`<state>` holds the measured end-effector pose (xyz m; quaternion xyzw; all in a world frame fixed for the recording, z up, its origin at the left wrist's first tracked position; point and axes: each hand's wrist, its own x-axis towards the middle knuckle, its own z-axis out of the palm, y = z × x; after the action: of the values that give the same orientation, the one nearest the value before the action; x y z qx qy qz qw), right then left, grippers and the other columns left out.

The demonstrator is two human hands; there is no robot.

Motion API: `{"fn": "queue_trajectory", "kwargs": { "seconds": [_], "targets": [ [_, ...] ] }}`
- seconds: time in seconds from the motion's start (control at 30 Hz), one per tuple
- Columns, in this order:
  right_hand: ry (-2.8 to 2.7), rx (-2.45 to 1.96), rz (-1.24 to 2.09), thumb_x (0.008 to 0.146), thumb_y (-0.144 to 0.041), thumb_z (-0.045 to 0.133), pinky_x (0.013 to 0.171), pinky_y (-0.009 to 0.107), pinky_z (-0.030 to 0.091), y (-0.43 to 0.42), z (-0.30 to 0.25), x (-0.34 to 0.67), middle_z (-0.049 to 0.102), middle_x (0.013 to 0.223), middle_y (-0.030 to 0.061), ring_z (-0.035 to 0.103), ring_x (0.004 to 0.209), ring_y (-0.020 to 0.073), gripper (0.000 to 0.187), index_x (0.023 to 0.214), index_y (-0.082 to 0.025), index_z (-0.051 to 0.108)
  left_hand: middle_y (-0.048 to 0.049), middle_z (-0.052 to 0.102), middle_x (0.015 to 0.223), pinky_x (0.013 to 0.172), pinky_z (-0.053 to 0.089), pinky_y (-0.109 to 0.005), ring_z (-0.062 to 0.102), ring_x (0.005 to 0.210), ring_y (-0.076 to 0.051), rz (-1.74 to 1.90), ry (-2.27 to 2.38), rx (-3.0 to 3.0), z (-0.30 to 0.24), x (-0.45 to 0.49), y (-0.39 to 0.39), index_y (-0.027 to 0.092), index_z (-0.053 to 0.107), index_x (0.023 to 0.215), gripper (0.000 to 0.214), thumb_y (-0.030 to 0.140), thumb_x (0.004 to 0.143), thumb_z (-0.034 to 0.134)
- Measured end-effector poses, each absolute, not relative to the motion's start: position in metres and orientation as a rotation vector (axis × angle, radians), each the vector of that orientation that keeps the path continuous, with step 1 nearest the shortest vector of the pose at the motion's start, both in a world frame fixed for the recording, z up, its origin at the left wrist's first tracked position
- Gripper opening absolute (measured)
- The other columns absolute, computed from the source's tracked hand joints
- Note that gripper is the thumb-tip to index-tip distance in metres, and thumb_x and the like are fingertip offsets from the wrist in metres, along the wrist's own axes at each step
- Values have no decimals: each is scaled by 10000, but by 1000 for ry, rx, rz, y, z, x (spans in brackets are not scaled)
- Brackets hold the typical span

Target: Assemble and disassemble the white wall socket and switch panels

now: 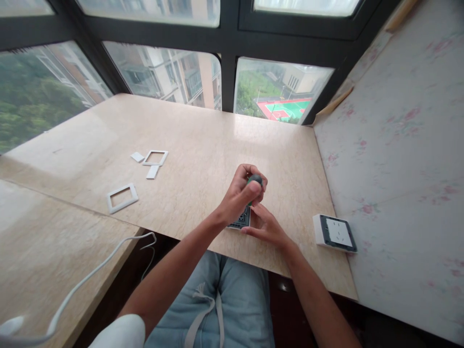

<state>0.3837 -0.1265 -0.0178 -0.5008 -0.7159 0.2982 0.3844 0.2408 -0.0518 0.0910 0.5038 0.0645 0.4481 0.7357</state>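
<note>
My left hand (241,191) is closed around a screwdriver (255,179) with a dark and green handle, held upright. Below that fist lies a small electrical wall box (239,221) with a dark face and white edges, partly covered by my hands. The screwdriver's tip is hidden, so I cannot tell if it touches the box. My right hand (267,226) grips the box from its right side, thumb at the near edge and fingers at the far side.
Two white cover frames (122,198) and two small white plates (152,172) lie at the left. A boxed wall socket (337,233) stands near the papered wall (406,183). A white cable (105,261) crosses the left counter, beside a gap. Windows line the back.
</note>
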Motion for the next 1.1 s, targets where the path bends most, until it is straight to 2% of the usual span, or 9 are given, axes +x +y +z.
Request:
{"fn": "queue_trajectory", "kwargs": {
  "seconds": [0.1,0.17,0.27,0.37,0.53,0.6,0.73,0.93,1.1],
  "targets": [
    [-1815,-1278,775,777,-515,758,1102,553,402,-126,-15,383,555,1404,130,483,1331,349,721,1403,-256,510,29,554,868,526,379,-187,476,564,-44,1001,178,1165,90,240,-50,219,466,946,378,434,823,752],
    [-1812,-1277,778,780,-520,752,1084,559,415,-127,-13,382,577,1369,130,491,1318,356,702,1391,-258,526,2,567,857,577,426,-208,550,654,-85,980,197,1217,91,238,-49,194,532,954,340,477,859,696],
    [-1794,-1280,779,787,-519,747,1067,568,423,-127,-12,381,606,1321,132,521,1279,357,694,1393,-263,528,-42,595,831,629,464,-245,595,736,-138,910,201,1231,94,235,-48,150,626,1005,409,547,918,576],
    [-1764,-1285,772,786,-515,750,1077,561,416,-127,-14,380,604,1328,140,529,1274,353,693,1388,-251,533,-32,584,762,579,437,-246,547,637,-122,871,174,1153,95,236,-48,138,638,1047,455,562,943,506],
    [-1763,-1265,765,805,-491,739,1101,544,405,-128,-17,380,562,1394,141,505,1309,345,671,1398,-258,529,13,509,652,484,335,-223,442,527,-93,852,190,1120,96,240,-45,147,615,1000,516,626,936,435],
    [-1765,-1265,761,820,-485,725,1102,550,404,-129,-16,379,555,1402,141,504,1309,346,660,1406,-260,521,27,500,655,474,311,-213,422,517,-81,852,199,1141,97,241,-44,161,593,1005,482,625,912,500],
    [-1784,-1266,775,846,-476,695,1111,553,397,-129,-12,378,548,1404,145,475,1337,351,619,1395,-240,531,64,462,658,493,313,-193,410,529,-60,851,238,1188,97,242,-45,191,543,1011,359,463,844,707],
    [-1782,-1286,740,837,-487,704,1142,572,359,-130,-20,379,519,1439,146,438,1376,349,658,1415,-244,508,64,497,747,514,353,-188,441,545,-51,941,229,1182,92,240,-46,230,444,982,322,415,878,687],
    [-1805,-1284,736,840,-469,706,1137,550,378,-130,-21,380,537,1421,124,449,1371,330,670,1440,-278,479,-24,574,929,642,446,-228,557,767,-114,936,242,1349,100,227,-42,184,576,948,319,462,853,700]
  ]
}}
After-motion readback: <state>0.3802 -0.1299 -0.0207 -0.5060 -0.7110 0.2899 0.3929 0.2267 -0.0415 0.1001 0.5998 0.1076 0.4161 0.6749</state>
